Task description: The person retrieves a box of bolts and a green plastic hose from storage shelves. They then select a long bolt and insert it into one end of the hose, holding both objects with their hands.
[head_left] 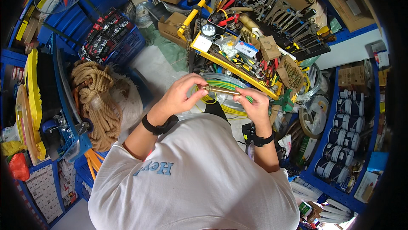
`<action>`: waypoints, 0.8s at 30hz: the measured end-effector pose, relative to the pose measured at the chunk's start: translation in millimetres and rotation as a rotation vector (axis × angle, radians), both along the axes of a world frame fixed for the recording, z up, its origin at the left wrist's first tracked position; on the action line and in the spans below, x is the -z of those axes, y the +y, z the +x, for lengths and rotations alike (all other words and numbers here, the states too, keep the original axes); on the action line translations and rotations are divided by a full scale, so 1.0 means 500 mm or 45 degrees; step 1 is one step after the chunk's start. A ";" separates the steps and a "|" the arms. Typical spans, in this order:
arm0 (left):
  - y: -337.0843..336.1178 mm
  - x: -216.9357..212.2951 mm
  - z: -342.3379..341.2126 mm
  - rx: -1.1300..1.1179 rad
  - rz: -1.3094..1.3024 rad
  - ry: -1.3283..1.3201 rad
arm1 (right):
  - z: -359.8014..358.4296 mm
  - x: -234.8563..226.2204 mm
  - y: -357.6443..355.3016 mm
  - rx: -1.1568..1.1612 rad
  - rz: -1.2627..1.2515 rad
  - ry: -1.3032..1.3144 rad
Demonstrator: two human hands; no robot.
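A long brass-coloured bolt (222, 90) is held level in front of my chest. My left hand (187, 92) pinches its thicker end, which looks like a nut, between thumb and fingers. At the other end, the thumb and fingers of my right hand (254, 104) close on the shaft. Behind and below the bolt lie coils of yellow-green wire (236, 110). Just beyond my hands stands a yellow-edged tool tray (231, 67), heaped with pliers, screwdrivers, sockets and small boxes.
Wrenches (282, 15) lie in rows on a dark panel at the back. A thick rope coil (95, 102) and a blue basket (123, 47) of packaged goods are on the left. Wire spools (348, 121) fill a blue shelf on the right. An open carton (291, 73) sits at the tray's right end.
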State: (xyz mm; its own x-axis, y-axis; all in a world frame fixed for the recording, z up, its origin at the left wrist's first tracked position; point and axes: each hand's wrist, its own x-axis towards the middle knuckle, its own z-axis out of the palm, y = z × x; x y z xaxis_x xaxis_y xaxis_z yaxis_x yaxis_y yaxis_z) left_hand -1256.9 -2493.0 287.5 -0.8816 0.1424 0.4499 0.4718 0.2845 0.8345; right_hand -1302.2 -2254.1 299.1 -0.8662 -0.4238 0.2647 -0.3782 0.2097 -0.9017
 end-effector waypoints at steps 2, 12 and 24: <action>0.003 0.005 0.006 -0.042 0.073 -0.090 | 0.003 -0.005 -0.006 0.007 0.012 0.034; -0.006 0.046 0.022 0.082 0.329 -0.399 | 0.034 -0.010 -0.009 0.015 -0.089 -0.092; -0.015 0.040 0.029 0.086 0.314 -0.373 | 0.038 -0.051 -0.010 -0.042 0.066 0.176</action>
State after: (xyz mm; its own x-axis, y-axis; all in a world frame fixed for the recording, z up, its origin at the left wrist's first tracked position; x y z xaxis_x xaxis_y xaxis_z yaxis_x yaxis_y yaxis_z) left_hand -1242.6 -2500.3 267.4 -0.9702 0.1234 0.2084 0.2141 0.0346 0.9762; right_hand -1283.2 -2259.3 324.8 -0.8085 -0.4676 0.3574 -0.5053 0.2400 -0.8289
